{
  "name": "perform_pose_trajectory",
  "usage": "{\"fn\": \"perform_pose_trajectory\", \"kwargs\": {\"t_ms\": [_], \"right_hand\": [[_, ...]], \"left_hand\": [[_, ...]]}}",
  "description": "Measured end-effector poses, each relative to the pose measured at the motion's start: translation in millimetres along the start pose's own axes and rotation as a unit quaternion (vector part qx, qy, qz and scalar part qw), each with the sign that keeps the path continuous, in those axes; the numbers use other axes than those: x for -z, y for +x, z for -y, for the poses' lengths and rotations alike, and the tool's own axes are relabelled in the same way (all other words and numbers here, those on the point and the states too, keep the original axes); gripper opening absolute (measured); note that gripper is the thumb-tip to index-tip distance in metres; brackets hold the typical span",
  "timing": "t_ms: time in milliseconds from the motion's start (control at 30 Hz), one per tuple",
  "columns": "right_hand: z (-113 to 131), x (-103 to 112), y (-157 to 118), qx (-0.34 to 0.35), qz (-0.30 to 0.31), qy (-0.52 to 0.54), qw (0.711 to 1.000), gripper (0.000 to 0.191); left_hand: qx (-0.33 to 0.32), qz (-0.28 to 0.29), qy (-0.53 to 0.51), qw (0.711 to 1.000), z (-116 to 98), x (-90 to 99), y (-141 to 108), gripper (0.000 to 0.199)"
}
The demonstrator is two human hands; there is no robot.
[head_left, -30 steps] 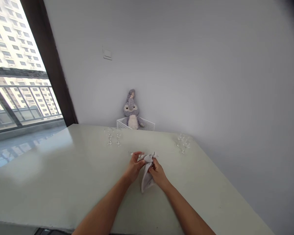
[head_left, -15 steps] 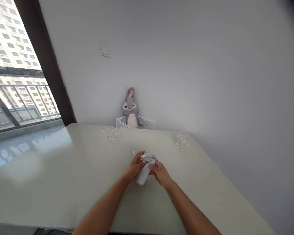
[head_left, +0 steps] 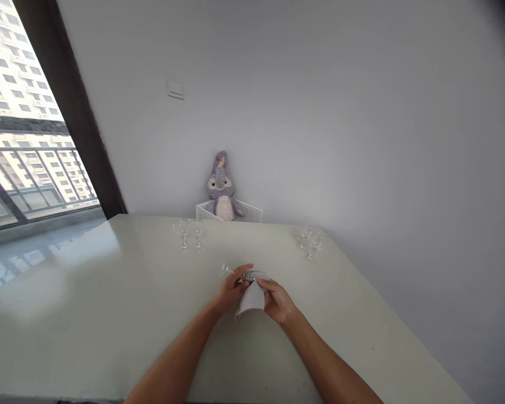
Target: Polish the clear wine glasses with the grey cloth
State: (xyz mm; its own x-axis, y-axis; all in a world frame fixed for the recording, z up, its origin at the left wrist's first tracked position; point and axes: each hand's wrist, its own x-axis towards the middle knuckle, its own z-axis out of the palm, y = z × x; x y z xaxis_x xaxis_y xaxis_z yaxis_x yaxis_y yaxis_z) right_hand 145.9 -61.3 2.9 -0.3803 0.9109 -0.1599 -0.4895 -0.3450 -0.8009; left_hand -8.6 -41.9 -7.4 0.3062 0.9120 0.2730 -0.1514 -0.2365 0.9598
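Note:
My left hand (head_left: 232, 289) is closed around a stemmed glass (head_left: 227, 269), tipped on its side with its foot pointing left. A light grey cloth (head_left: 252, 297) covers the bowl end of the glass and hangs down toward me. My right hand (head_left: 279, 301) pinches that cloth with thumb and fingers against the glass. Most of the bowl is hidden by the cloth and my fingers. Both hands are just above the middle of the pale table (head_left: 160, 314).
A pair of clear stemmed glasses (head_left: 198, 235) stands at the back left of the table. Several more glasses (head_left: 310, 245) stand at the back right. Behind the table's far edge, a plush toy (head_left: 224, 196) sits in a white basket (head_left: 252, 215) against the wall.
The cloth's hanging part has spread from a narrow strip into a wider flap. The glass has turned slightly, its foot a little lower. My hands have kept nearly the same place.

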Motion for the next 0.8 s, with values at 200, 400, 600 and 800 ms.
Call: {"fn": "perform_pose_trajectory", "kwargs": {"t_ms": [200, 400, 600, 800], "right_hand": [[-8, -6, -3, 0.047, -0.004, -0.083, 0.995, 0.028], [-5, -12, -4, 0.007, -0.031, 0.051, 0.998, 0.018], [-20, -18, -3, 0.107, -0.029, -0.12, 0.987, 0.022], [-10, -13, 0, 0.039, -0.062, 0.015, 0.997, 0.023]], "left_hand": [[0.073, -0.026, -0.002, 0.997, -1, 10.0, 2, 0.044], [0.075, 0.063, -0.066, 0.993, -19, 6.3, -5, 0.052], [0.106, -0.029, -0.022, 0.994, -10, 6.1, -2, 0.044], [0.09, 0.031, -0.074, 0.993, -15, 3.6, -4, 0.051]]}}
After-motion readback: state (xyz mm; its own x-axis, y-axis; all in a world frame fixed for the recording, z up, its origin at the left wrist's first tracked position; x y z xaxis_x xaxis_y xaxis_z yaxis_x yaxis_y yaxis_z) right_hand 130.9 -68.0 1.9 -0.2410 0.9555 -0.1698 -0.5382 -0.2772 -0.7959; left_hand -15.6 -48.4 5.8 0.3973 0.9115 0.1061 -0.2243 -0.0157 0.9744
